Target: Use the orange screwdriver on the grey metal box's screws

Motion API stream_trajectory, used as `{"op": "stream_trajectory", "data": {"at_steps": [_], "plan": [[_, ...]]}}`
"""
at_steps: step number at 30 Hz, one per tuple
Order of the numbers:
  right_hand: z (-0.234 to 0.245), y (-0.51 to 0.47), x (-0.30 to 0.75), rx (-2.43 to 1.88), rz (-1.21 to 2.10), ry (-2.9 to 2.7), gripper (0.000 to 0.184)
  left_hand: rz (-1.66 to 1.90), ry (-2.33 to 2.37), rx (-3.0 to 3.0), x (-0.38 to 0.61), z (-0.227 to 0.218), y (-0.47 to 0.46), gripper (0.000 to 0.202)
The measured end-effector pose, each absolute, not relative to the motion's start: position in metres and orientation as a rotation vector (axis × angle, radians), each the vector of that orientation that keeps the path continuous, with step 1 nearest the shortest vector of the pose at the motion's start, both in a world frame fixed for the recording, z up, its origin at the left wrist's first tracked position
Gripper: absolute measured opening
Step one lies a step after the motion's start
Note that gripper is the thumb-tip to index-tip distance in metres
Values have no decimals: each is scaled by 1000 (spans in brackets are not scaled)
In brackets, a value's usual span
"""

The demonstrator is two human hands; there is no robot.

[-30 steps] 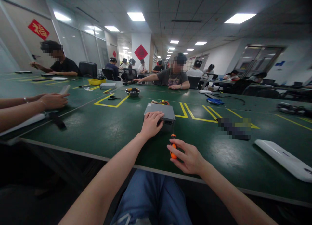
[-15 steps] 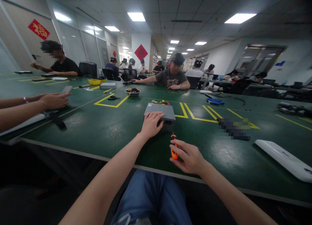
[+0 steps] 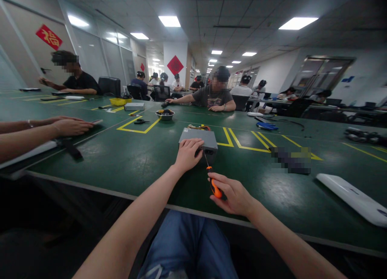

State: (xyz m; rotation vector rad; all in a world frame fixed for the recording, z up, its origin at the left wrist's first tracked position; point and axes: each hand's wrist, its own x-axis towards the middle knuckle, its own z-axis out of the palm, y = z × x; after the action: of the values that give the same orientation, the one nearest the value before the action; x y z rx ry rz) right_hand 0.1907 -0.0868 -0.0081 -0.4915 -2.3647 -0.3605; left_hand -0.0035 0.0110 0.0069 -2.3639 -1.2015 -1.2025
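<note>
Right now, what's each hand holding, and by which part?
The right hand holds an orange screwdriver by its grip. The left hand lies on top of a grey box.

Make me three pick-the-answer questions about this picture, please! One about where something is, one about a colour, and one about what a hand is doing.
1. Where is the left hand?
A. On the steel bowl
B. On the gray metal box
C. On the yellow bin

2. What colour is the screwdriver handle mostly?
A. Blue
B. White
C. Orange

3. What is the right hand doing?
A. Gripping the screwdriver
B. Lying flat and empty
C. Holding the bowl

Answers:
1. B: the hand rests on the box's top.
2. C: orange shows between the fingers.
3. A: the fingers curl around the handle.
</note>
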Motion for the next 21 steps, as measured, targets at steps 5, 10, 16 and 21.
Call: {"op": "stream_trajectory", "data": {"at_steps": [5,10,16,21], "plan": [[-9,-85,191,-530,-344,-2388,37,-1218,-1201,-2363,-4,6,12,31],[-3,-88,185,-533,-457,-2386,31,-1218,-1203,-2362,-4,5,13,31],[6,-91,175,-527,-573,-2473,28,-1184,-1204,-2381,-5,7,11,34],[5,-91,166,-581,-391,-2480,34,-1151,-1212,-2374,-5,8,9,34]]}}
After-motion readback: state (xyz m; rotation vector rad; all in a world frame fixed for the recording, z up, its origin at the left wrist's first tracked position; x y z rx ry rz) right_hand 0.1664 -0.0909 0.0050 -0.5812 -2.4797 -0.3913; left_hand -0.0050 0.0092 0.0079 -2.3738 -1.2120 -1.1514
